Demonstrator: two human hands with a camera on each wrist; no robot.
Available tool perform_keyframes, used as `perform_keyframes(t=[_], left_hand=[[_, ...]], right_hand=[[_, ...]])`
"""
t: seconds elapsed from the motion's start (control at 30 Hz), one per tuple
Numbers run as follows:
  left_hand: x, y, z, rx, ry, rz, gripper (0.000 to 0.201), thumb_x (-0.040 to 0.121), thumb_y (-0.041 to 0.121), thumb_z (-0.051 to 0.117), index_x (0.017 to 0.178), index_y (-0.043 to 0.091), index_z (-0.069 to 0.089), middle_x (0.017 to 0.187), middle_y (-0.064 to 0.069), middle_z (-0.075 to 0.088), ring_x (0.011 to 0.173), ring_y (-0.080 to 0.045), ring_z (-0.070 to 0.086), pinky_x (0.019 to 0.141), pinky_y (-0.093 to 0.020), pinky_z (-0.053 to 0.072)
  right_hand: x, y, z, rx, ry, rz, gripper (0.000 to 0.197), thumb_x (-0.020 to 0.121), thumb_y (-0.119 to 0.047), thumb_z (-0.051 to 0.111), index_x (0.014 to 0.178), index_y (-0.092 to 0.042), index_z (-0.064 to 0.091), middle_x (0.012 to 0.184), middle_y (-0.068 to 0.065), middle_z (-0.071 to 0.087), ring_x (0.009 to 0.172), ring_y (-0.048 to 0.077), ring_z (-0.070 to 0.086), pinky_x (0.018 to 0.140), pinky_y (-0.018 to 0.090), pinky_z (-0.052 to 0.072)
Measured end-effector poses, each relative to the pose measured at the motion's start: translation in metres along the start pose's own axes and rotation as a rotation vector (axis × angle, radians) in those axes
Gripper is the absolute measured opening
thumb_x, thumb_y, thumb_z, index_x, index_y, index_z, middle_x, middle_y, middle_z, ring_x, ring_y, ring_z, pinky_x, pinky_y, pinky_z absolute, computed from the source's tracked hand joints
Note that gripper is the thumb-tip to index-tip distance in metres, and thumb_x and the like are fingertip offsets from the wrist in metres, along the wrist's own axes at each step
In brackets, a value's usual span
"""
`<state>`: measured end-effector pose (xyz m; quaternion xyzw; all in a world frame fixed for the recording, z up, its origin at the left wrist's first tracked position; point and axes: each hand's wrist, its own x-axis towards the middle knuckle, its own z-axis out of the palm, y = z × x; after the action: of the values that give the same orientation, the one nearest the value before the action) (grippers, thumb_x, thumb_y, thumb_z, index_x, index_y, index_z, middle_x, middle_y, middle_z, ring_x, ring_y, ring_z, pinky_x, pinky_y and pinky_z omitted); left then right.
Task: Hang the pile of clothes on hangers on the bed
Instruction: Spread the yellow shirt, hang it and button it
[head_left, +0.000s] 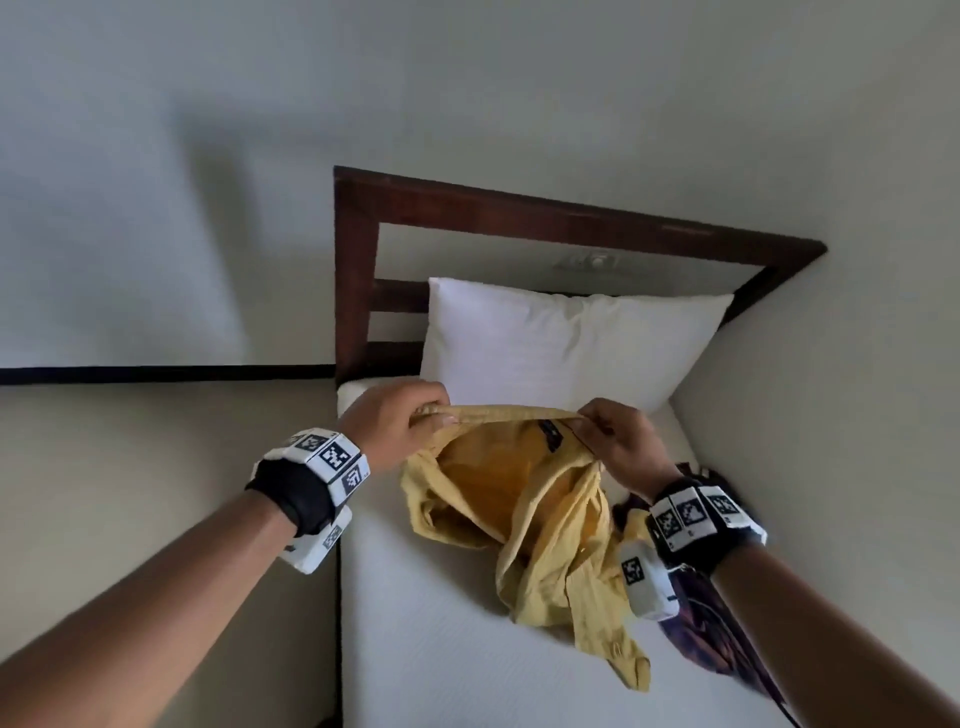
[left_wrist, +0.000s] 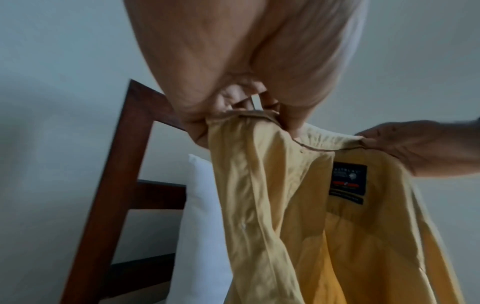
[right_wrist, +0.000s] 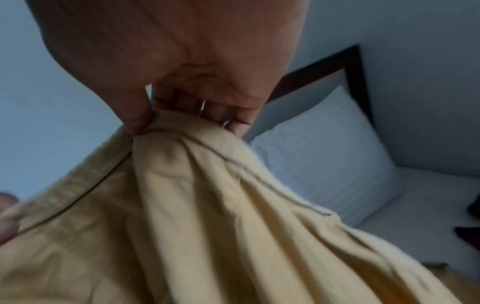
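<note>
- Filling the lower middle of the head view is a bed (head_left: 441, 649) with a white sheet, its dark wooden headboard (head_left: 358, 270) at 12 o'clock against pale walls (head_left: 156, 156).
- One white pillow (head_left: 561, 348) leans upright against the headboard, just beyond the hands.
- A black strip (head_left: 156, 374) runs along the wall at 9 o'clock, where wall meets a beige surface.
- Both forearms reach forward from 7 and 5 o'clock, each wrist wearing a black band with white marker blocks.
- The left hand (head_left: 395, 421) has fingers and thumb curled round the collar edge of one yellow shirt (head_left: 545, 530); the left wrist view shows the fabric bunched between thumb and fingers.
- The right hand (head_left: 623, 441) pinches the same collar edge at the other end, thumb tip pressed against the fingers in the right wrist view.
- The collar is stretched taut between the two hands, raised above the mattress at the centre; the rest of the shirt hangs down, its lower folds crumpled on the sheet toward 6 o'clock.
- One dark label (left_wrist: 348, 183) shows inside the neck.
- A dark purple patterned garment (head_left: 711, 623) lies on the bed at 4 o'clock, partly under the right wrist.
</note>
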<state>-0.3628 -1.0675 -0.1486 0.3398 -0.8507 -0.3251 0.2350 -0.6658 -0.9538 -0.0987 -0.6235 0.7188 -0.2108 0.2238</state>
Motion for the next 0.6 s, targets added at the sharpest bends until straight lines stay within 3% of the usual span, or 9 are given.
perform_keyframes(t=[0.1, 0.17, 0.23, 0.33, 0.37, 0.43, 0.47, 0.53, 0.6], left_hand=[[-0.02, -0.011, 0.015, 0.011, 0.263, -0.044, 0.016, 0.091, 0.031, 0.055, 0.085, 0.018, 0.06, 0.075, 0.015, 0.047, 0.065, 0.002, 0.045, 0.057, -0.017, 0.032], [-0.036, -0.016, 0.037, 0.059, 0.365, -0.079, 0.009, 0.094, 0.021, 0.057, 0.089, 0.014, 0.061, 0.081, 0.014, 0.047, 0.065, -0.002, 0.041, 0.058, -0.01, 0.028], [-0.05, -0.019, 0.065, 0.093, 0.462, -0.133, 0.014, 0.096, 0.024, 0.054, 0.092, 0.013, 0.061, 0.076, 0.011, 0.05, 0.063, -0.005, 0.042, 0.054, -0.014, 0.029], [-0.068, -0.023, 0.109, 0.088, 0.597, -0.26, 0.02, 0.094, 0.033, 0.052, 0.093, 0.016, 0.061, 0.073, 0.005, 0.059, 0.064, -0.015, 0.053, 0.055, -0.026, 0.04], [-0.072, -0.025, 0.124, 0.083, 0.636, -0.298, 0.019, 0.094, 0.033, 0.054, 0.091, 0.016, 0.062, 0.075, 0.005, 0.061, 0.066, -0.016, 0.055, 0.057, -0.027, 0.042], [-0.08, -0.023, 0.157, 0.097, 0.696, -0.363, 0.016, 0.094, 0.03, 0.06, 0.089, 0.015, 0.064, 0.077, 0.003, 0.063, 0.069, -0.015, 0.056, 0.06, -0.025, 0.042], [-0.082, -0.021, 0.172, 0.108, 0.718, -0.389, 0.014, 0.094, 0.028, 0.062, 0.088, 0.015, 0.065, 0.076, 0.002, 0.063, 0.069, -0.015, 0.055, 0.06, -0.021, 0.041], [-0.084, -0.013, 0.204, 0.109, 0.77, -0.433, 0.015, 0.093, 0.027, 0.063, 0.085, 0.015, 0.065, 0.071, 0.003, 0.061, 0.067, -0.015, 0.054, 0.057, -0.015, 0.039], [-0.083, -0.005, 0.222, 0.074, 0.8, -0.511, 0.018, 0.093, 0.029, 0.062, 0.08, 0.016, 0.065, 0.069, 0.001, 0.06, 0.069, -0.019, 0.055, 0.06, -0.026, 0.041]], right_hand=[[0.003, 0.014, 0.033, 0.028, -0.127, -0.08, 0.01, 0.095, -0.034, 0.067, 0.087, -0.03, 0.063, 0.06, -0.017, 0.061, 0.05, 0.002, 0.052, 0.049, 0.018, 0.04], [-0.001, 0.038, 0.049, -0.007, -0.155, -0.142, 0.011, 0.093, -0.035, 0.068, 0.09, -0.028, 0.061, 0.058, -0.019, 0.062, 0.047, 0.003, 0.053, 0.046, 0.014, 0.038], [-0.004, 0.073, 0.056, -0.085, -0.121, -0.202, 0.012, 0.094, -0.037, 0.067, 0.097, -0.029, 0.059, 0.059, -0.017, 0.064, 0.051, 0.003, 0.059, 0.048, 0.015, 0.041], [-0.009, 0.139, 0.062, -0.171, -0.03, -0.303, 0.023, 0.095, -0.043, 0.063, 0.109, -0.025, 0.062, 0.071, -0.015, 0.065, 0.061, 0.01, 0.063, 0.057, 0.026, 0.045], [-0.01, 0.158, 0.065, -0.159, -0.009, -0.31, 0.024, 0.095, -0.043, 0.064, 0.112, -0.026, 0.062, 0.071, -0.016, 0.065, 0.061, 0.004, 0.062, 0.059, 0.026, 0.047], [-0.014, 0.187, 0.071, -0.074, -0.014, -0.337, 0.024, 0.093, -0.038, 0.067, 0.116, -0.033, 0.061, 0.065, -0.023, 0.063, 0.06, -0.006, 0.061, 0.059, 0.014, 0.048], [-0.017, 0.199, 0.075, -0.029, -0.015, -0.353, 0.026, 0.094, -0.04, 0.066, 0.118, -0.036, 0.06, 0.07, -0.026, 0.064, 0.066, -0.008, 0.063, 0.064, 0.011, 0.048], [-0.026, 0.219, 0.082, 0.028, -0.029, -0.392, 0.031, 0.094, -0.052, 0.059, 0.123, -0.041, 0.061, 0.1, -0.027, 0.069, 0.092, -0.005, 0.065, 0.083, 0.017, 0.051], [-0.034, 0.23, 0.088, 0.011, -0.054, -0.422, 0.03, 0.096, -0.054, 0.054, 0.12, -0.04, 0.065, 0.114, -0.022, 0.069, 0.105, 0.002, 0.064, 0.093, 0.026, 0.051]])
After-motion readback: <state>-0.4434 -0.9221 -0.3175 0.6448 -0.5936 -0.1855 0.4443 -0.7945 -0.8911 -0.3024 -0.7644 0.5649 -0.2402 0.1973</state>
